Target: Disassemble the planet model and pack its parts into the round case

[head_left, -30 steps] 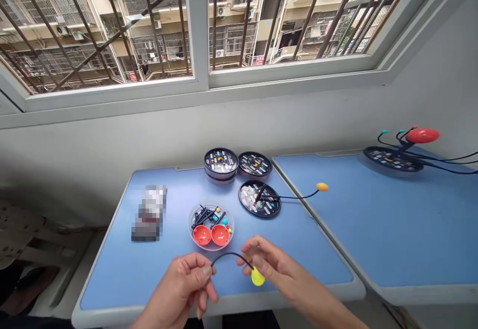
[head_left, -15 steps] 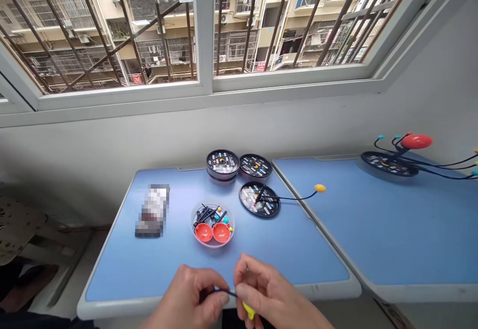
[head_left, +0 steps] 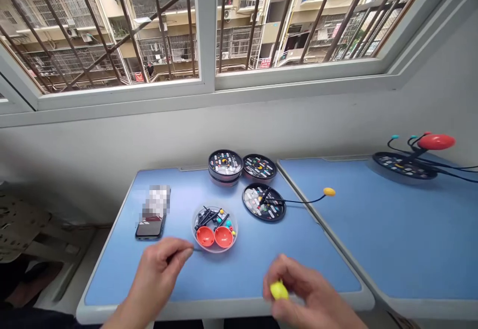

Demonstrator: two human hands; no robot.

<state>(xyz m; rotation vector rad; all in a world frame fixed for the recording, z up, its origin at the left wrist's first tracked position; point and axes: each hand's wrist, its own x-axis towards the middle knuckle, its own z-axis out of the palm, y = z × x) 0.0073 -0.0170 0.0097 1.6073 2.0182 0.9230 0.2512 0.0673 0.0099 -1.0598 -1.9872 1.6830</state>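
grip of the left hand (head_left: 157, 269): how is it set?

thumb and fingers (head_left: 175, 255) are brought together on a thin black rod (head_left: 196, 249), which is pinched near one end (so slim is it that little of it can be made out). a phone (head_left: 149, 230) is left lying just beyond the knuckles.

and which way is the rod pointed?

its long axis is laid roughly level, and the free tip is directed rightward at a clear round dish (head_left: 214, 229), stopping just short of the rim. of the two hands, the left is the nearer to the dish.

what is found further right?

a black disc (head_left: 263, 202) is set on the blue desk (head_left: 239, 269), with a thin cord (head_left: 302, 202) led rightward from it to an amber knob (head_left: 329, 191).

and the right hand (head_left: 306, 289)?

its fingers are closed around a yellow oval knob (head_left: 279, 290), which is kept low near the desk's front edge, well apart from the left hand. the knob's long axis cannot be told, as it is partly covered by the fingers, and no cord can be made out between the hands.
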